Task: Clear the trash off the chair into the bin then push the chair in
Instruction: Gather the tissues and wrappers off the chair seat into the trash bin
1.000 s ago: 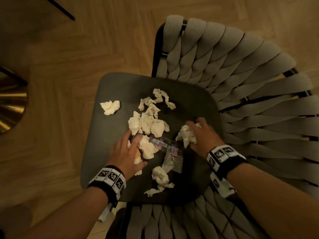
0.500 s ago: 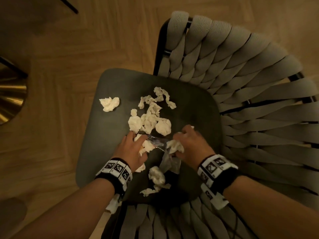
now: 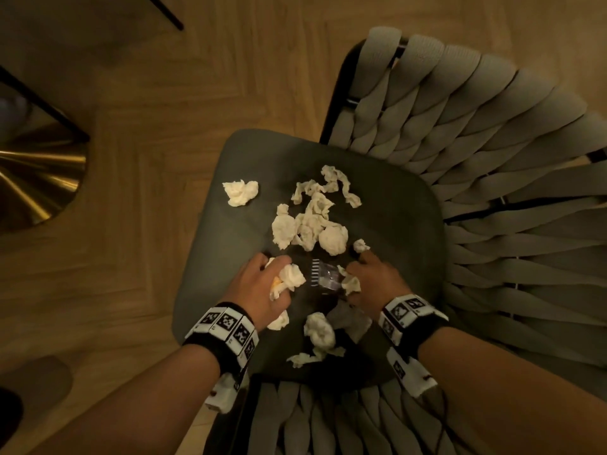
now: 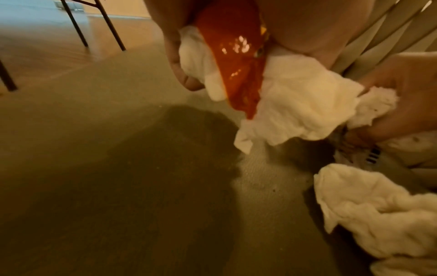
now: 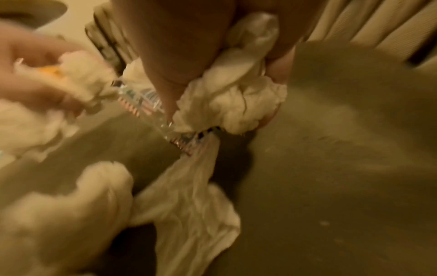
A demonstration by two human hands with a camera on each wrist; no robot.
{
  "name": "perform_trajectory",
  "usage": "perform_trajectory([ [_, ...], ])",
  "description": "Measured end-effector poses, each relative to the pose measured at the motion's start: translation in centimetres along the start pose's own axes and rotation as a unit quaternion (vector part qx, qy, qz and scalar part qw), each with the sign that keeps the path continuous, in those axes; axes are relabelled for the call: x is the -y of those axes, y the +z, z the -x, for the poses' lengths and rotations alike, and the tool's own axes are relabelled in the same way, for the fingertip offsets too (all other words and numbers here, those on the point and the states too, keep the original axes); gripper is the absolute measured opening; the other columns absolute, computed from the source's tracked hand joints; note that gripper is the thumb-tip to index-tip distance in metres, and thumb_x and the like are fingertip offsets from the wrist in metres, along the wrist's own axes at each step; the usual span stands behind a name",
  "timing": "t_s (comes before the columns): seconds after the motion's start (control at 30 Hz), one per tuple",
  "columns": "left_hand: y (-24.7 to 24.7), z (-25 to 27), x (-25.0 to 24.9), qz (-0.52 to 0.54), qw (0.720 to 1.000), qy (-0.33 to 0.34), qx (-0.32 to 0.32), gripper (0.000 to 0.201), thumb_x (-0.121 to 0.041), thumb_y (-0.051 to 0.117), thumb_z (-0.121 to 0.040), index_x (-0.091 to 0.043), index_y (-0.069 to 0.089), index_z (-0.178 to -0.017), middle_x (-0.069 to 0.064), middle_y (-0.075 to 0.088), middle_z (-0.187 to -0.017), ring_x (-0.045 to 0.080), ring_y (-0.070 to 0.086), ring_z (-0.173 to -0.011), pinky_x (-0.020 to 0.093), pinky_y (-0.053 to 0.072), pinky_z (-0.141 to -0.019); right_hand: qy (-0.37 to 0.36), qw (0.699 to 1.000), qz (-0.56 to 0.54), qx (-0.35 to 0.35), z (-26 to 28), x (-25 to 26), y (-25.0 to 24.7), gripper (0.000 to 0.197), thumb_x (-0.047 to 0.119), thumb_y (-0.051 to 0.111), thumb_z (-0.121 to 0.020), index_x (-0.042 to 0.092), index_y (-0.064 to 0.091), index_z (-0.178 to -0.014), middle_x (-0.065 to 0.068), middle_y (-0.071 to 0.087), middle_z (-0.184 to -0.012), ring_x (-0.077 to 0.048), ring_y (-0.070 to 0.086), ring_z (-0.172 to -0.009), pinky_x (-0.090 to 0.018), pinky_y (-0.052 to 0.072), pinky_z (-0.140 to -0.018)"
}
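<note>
both hands gathering on the chair seat [image 3: 394, 205]. left hand [image 3: 259, 287] fingers clenched on tissue and an orange wrapper [image 4: 236, 61]; right hand [image 3: 371, 280] fingers grasping tissue plus clear wrapper [image 3: 325, 277]. loose tissue pile [image 3: 308, 224] lies just beyond; best swept inward before lifting. bin not visible.

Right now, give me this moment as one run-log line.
phase: gathering trash | left hand: grips tissue and orange wrapper | right hand: grips tissue wad, clear wrapper | chair seat: tissues remain | bin: unseen
</note>
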State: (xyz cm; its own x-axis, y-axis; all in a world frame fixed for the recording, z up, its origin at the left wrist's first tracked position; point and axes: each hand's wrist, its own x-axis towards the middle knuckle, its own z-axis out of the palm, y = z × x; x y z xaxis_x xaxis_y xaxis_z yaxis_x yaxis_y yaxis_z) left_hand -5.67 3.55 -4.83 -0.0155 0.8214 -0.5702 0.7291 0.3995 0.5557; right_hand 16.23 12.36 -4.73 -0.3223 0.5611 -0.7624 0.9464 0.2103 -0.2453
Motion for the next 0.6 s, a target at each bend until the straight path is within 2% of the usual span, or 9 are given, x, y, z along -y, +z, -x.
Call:
perform_trajectory([
  [0.1, -1.9, 2.0, 0.1, 0.033, 0.999, -0.005, -0.024, 0.048, -0.027, 0.066, -0.072, -0.04, 0.043, -0.112, -0.001, 0.047, -0.106, 0.019, 0.05, -0.092, 0.035, 0.047, -0.081, 0.005, 0.999, -0.022, -0.023, 2.3, -1.0, -1.8, 0.035, 0.038, 0.072, -0.075, 0.029, 0.06, -0.107, 0.004, 0.046, -0.112, -0.023, 0.055, -0.102, -0.032, 0.047, -0.081],
  [0.17, -3.7, 3.8, 0.1, 0.051, 0.998, -0.01, -0.045, 0.047, -0.025, 0.068, -0.07, -0.041, 0.045, -0.109, 0.001, 0.051, -0.105, 0.02, 0.052, -0.089, 0.03, 0.043, -0.077, 0.007, 0.998, -0.045, -0.048, 4.4, -1.4, -3.5, 0.038, 0.036, 0.076, -0.072, 0.027, 0.063, -0.106, 0.008, 0.044, -0.103, -0.02, 0.056, -0.099, -0.032, 0.047, -0.082],
  [0.3, -8.3, 9.0, 0.8, 0.103, 0.988, -0.046, -0.105, 0.048, -0.03, 0.064, -0.063, -0.037, 0.052, -0.108, 0.004, 0.054, -0.095, 0.024, 0.057, -0.083, 0.034, 0.046, -0.074, -0.006, 0.991, -0.065, -0.119, 9.2, -0.6, -7.1, 0.043, 0.019, 0.082, -0.062, 0.013, 0.069, -0.103, -0.005, 0.062, -0.106, -0.027, 0.062, -0.096, -0.034, 0.05, -0.084],
  [0.43, -13.0, 15.2, 2.5, 0.132, 0.972, -0.106, -0.163, 0.048, -0.014, 0.074, -0.069, -0.034, 0.055, -0.108, 0.005, 0.055, -0.099, 0.019, 0.056, -0.081, 0.032, 0.043, -0.072, -0.016, 0.984, -0.049, -0.173, 13.7, 2.0, -10.3, 0.047, 0.011, 0.085, -0.059, 0.008, 0.069, -0.103, -0.009, 0.067, -0.108, -0.027, 0.062, -0.1, -0.029, 0.041, -0.087],
  [0.53, -15.3, 20.1, 5.2, 0.145, 0.962, -0.128, -0.193, 0.053, -0.016, 0.075, -0.069, -0.049, 0.05, -0.103, 0.001, 0.059, -0.101, 0.018, 0.058, -0.085, 0.038, 0.049, -0.077, -0.032, 0.977, -0.044, -0.207, 16.2, 4.8, -11.1, 0.046, 0.006, 0.085, -0.056, 0.005, 0.07, -0.1, -0.013, 0.069, -0.106, -0.031, 0.064, -0.098, -0.034, 0.046, -0.087],
  [0.6, -16.2, 23.7, 7.7, 0.176, 0.952, -0.143, -0.207, 0.056, -0.017, 0.076, -0.069, -0.054, 0.047, -0.099, -0.002, 0.061, -0.101, 0.018, 0.059, -0.089, 0.042, 0.051, -0.081, -0.036, 0.97, -0.041, -0.237, 17.6, 7.1, -10.8, 0.045, 0.002, 0.084, -0.054, 0.002, 0.07, -0.097, -0.016, 0.07, -0.101, -0.034, 0.065, -0.092, -0.032, 0.045, -0.083],
])
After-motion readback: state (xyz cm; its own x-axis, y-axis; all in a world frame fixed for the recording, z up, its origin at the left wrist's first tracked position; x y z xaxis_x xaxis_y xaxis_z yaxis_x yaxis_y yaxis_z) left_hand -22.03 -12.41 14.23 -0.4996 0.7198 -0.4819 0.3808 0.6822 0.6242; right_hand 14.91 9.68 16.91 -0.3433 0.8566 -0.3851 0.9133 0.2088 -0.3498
